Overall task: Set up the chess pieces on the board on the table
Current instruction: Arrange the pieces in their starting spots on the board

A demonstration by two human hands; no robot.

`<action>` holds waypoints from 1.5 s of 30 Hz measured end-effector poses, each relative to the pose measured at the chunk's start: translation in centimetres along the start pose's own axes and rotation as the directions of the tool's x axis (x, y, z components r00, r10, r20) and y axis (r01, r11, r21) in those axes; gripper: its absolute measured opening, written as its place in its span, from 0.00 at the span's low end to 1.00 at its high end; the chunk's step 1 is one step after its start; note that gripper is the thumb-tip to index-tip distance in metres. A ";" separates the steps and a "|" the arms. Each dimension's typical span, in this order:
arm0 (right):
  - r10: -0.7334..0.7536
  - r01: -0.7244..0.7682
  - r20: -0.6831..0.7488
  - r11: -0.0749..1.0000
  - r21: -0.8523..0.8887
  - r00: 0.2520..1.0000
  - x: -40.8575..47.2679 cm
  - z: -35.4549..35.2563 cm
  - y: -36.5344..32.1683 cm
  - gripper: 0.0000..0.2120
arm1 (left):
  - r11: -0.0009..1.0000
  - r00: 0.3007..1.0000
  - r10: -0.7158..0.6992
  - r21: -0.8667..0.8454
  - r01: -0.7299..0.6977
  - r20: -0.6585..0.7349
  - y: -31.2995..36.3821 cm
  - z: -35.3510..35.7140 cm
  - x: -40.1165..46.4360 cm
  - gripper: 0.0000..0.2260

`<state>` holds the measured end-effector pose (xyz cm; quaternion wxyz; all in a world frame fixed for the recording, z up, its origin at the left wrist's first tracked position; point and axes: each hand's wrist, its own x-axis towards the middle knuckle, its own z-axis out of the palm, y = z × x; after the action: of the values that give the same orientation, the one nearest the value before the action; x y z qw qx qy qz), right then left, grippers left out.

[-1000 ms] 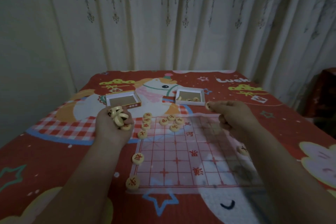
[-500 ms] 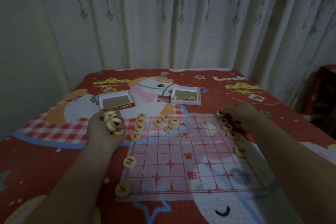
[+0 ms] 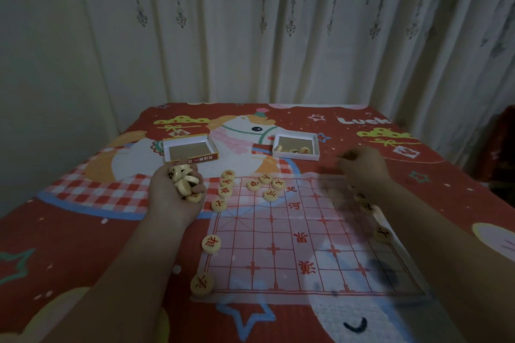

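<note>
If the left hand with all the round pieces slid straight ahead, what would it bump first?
Probably the empty box: it lies just beyond the left hand, whose grip holds a heap of chess pieces. Depth is hard to judge.

Pale embroidered curtains point(image 3: 278, 30) (dim light), red cartoon tablecloth point(image 3: 83, 217)

The left hand point(image 3: 174, 193) was cupped palm-up, fingers curled around a heap it held. The right hand point(image 3: 362, 168) reached forward, blurred, its grip unclear.
</note>
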<state>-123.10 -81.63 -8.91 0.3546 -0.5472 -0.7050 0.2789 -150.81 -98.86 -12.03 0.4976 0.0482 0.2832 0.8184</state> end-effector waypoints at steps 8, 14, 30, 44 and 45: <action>-0.336 0.432 0.389 0.881 -0.193 0.858 -3.6 5.3 -3.5 0.16 | 1.000 0.999 -0.028 -0.002 0.028 0.024 0.0 -0.5 0.6 0.07; -0.340 0.492 0.443 0.820 -0.293 0.830 -3.8 6.6 -3.4 0.12 | 0.999 0.999 -0.035 -0.023 0.035 0.019 0.0 -0.5 0.6 0.07; -0.542 0.575 0.371 0.818 0.026 0.754 -8.3 6.9 -6.1 0.05 | 0.997 0.999 -0.037 -0.063 0.037 -0.005 0.1 -0.5 0.6 0.06; -0.658 0.756 0.546 0.651 0.068 0.518 -12.6 9.1 -6.5 0.11 | 0.997 0.999 -0.026 -0.072 0.024 -0.021 0.0 -0.2 0.4 0.09; -0.655 0.758 0.553 0.650 0.062 0.516 -12.6 9.1 -6.4 0.12 | 0.997 0.999 -0.028 -0.076 0.026 -0.023 0.0 -0.3 0.4 0.09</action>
<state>-132.25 -95.50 -11.76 0.1755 -0.1426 -0.9571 0.1812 -151.11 -98.69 -12.32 0.5067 0.0158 0.2586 0.8222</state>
